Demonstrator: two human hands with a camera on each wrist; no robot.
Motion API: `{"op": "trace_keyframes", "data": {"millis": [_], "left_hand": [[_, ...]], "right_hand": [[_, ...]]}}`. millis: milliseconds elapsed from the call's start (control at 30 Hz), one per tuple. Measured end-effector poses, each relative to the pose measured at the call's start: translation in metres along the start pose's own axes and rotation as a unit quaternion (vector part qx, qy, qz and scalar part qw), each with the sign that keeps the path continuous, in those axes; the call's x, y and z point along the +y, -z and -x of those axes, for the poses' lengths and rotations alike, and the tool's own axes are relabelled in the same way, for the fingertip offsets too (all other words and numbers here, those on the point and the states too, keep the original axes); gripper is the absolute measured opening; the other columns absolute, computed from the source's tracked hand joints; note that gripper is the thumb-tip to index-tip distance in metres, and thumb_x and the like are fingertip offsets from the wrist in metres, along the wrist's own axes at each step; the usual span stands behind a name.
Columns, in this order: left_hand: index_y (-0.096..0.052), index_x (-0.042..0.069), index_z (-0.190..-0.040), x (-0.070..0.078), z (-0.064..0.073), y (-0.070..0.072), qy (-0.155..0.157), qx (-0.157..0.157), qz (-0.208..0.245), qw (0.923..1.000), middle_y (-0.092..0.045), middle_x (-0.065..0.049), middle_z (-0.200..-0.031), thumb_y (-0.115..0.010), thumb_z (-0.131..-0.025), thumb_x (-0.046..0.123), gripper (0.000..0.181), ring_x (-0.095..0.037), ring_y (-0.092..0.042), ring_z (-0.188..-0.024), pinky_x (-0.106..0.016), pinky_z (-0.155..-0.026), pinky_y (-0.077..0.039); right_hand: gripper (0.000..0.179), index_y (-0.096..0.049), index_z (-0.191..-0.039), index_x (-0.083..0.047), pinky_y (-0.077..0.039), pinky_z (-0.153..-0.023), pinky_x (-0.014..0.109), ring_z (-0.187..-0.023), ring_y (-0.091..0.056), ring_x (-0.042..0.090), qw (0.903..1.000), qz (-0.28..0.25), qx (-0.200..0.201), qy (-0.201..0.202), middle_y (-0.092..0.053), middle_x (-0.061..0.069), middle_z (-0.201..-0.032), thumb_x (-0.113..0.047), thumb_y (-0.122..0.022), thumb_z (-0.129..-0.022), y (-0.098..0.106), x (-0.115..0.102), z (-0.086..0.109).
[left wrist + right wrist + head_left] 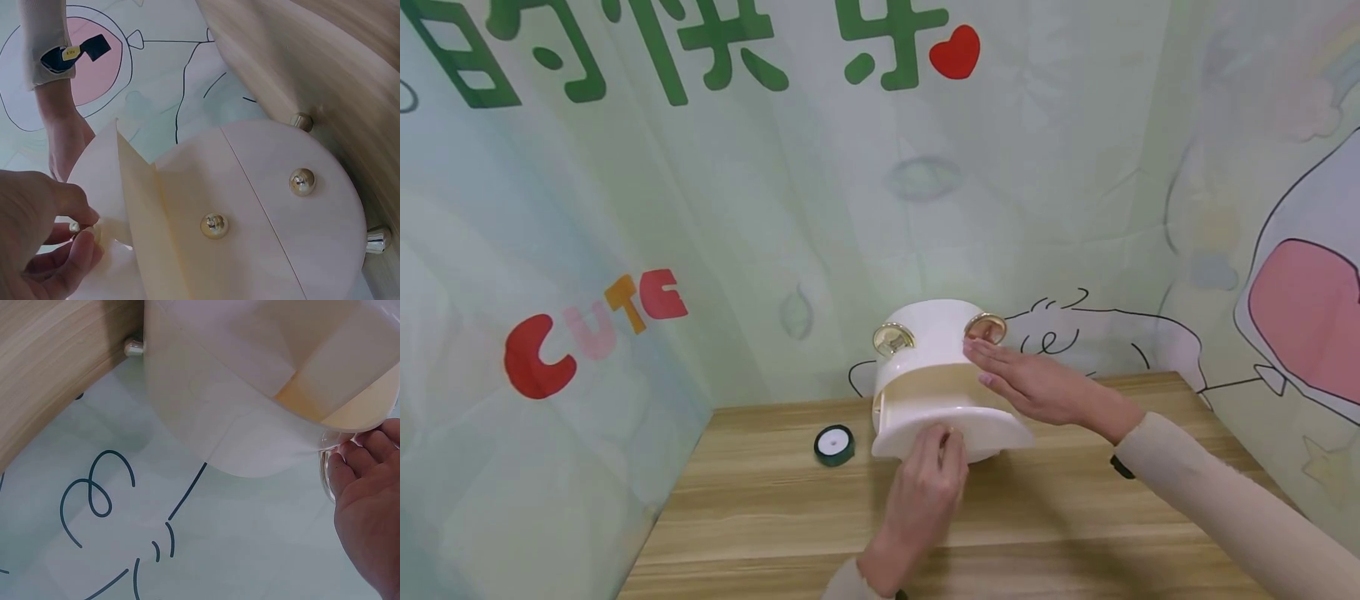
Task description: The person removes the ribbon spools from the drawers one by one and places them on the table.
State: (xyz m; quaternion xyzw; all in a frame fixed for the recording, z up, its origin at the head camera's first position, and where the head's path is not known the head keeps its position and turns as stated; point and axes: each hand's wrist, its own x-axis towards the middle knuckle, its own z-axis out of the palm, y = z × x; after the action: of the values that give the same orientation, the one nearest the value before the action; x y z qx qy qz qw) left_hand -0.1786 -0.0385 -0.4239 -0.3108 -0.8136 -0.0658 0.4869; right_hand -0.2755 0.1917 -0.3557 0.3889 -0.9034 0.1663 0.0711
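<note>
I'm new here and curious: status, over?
Left hand pinching drawer knob. Right hand at white box. Drawer open. Roll beside box, nothing visibly blocking.

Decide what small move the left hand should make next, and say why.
Perhaps the left hand should release its pinched knob: the drawer already stands out from the white box, and the right hand is at the box, placed to steady it.
</note>
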Motion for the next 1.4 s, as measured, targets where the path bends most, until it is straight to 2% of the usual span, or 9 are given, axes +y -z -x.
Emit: {"op": "trace_keyframes", "data": {"millis": [67,200,267,333,567,800,1100,1400], "left_hand": [[-0.07,0.002,-0.102,-0.003,-0.002,-0.002,0.004,-0.004,0.001,1.0,-0.063,-0.008,-0.098,-0.043,-0.108,0.012,0.03,-0.016,-0.065,-0.086,-0.021,-0.071,-0.06],[-0.07,0.002,-0.104,-0.007,-0.004,-0.006,0.011,-0.018,-0.001,0.9998,-0.064,-0.008,-0.099,-0.068,-0.098,0.011,0.011,-0.016,-0.065,-0.088,-0.022,-0.075,-0.06],[-0.07,0.003,-0.105,-0.009,-0.005,-0.007,0.016,-0.026,-0.003,0.9995,-0.065,-0.008,-0.099,-0.08,-0.09,0.012,0.02,-0.016,-0.066,-0.089,-0.022,-0.077,-0.061],[-0.071,0.003,-0.107,-0.009,-0.005,-0.008,0.022,-0.034,-0.005,0.9992,-0.066,-0.008,-0.1,-0.085,-0.086,0.014,0.027,-0.016,-0.067,-0.09,-0.022,-0.079,-0.062],[-0.071,0.004,-0.109,-0.013,-0.007,-0.014,0.035,-0.058,-0.012,0.9977,-0.067,-0.008,-0.103,-0.084,-0.089,0.017,0.027,-0.016,-0.069,-0.092,-0.024,-0.082,-0.063],[-0.07,0.004,-0.107,-0.018,-0.011,-0.022,0.032,-0.044,-0.005,0.9985,-0.066,-0.009,-0.101,-0.084,-0.088,0.014,0.025,-0.017,-0.067,-0.09,-0.025,-0.08,-0.063],[-0.07,0.003,-0.107,-0.023,-0.016,-0.031,0.038,-0.042,-0.01,0.9984,-0.066,-0.009,-0.103,-0.082,-0.088,0.012,0.024,-0.017,-0.068,-0.09,-0.023,-0.078,-0.063],[-0.07,0.001,-0.106,-0.029,-0.022,-0.042,0.036,-0.015,-0.003,0.9992,-0.066,-0.011,-0.101,-0.082,-0.086,0.009,0.024,-0.02,-0.068,-0.09,-0.025,-0.073,-0.062]], "right_hand": [[0.055,-0.035,-0.163,-0.013,-0.039,-0.123,0.052,-0.16,-0.033,0.027,1.0,0.0,0.002,0.002,-0.032,0.004,-0.172,-0.033,-0.042,-0.113,0.0,0.001,0.0],[0.054,-0.036,-0.163,-0.012,-0.04,-0.122,0.052,-0.159,-0.034,0.027,1.0,0.002,0.004,0.005,-0.033,0.005,-0.172,-0.033,-0.043,-0.113,0.001,0.001,-0.001],[0.054,-0.036,-0.163,-0.012,-0.04,-0.122,0.052,-0.159,-0.034,0.027,1.0,0.001,0.005,0.005,-0.034,0.005,-0.171,-0.033,-0.043,-0.113,0.0,0.001,-0.001],[0.054,-0.036,-0.163,-0.012,-0.04,-0.122,0.052,-0.159,-0.034,0.027,1.0,-0.001,0.005,0.005,-0.033,0.005,-0.171,-0.033,-0.043,-0.113,0.0,0.001,-0.001],[0.053,-0.038,-0.162,-0.012,-0.039,-0.123,0.052,-0.159,-0.035,0.026,1.0,-0.005,0.005,0.004,-0.034,0.004,-0.171,-0.032,-0.043,-0.113,-0.002,0.001,-0.001],[0.054,-0.038,-0.162,-0.012,-0.038,-0.124,0.052,-0.159,-0.034,0.026,0.9999,-0.007,0.003,-0.006,-0.034,0.003,-0.171,-0.035,-0.043,-0.113,-0.003,0.001,-0.001],[0.054,-0.038,-0.162,-0.014,-0.039,-0.123,0.051,-0.159,-0.035,0.026,1.0,-0.003,0.008,-0.003,-0.034,0.003,-0.171,-0.036,-0.042,-0.113,-0.003,0.002,0.0],[0.053,-0.039,-0.162,-0.014,-0.038,-0.124,0.051,-0.158,-0.036,0.025,0.9999,-0.002,0.011,0.003,-0.036,0.002,-0.17,-0.034,-0.043,-0.113,-0.002,0.003,-0.001]]}}
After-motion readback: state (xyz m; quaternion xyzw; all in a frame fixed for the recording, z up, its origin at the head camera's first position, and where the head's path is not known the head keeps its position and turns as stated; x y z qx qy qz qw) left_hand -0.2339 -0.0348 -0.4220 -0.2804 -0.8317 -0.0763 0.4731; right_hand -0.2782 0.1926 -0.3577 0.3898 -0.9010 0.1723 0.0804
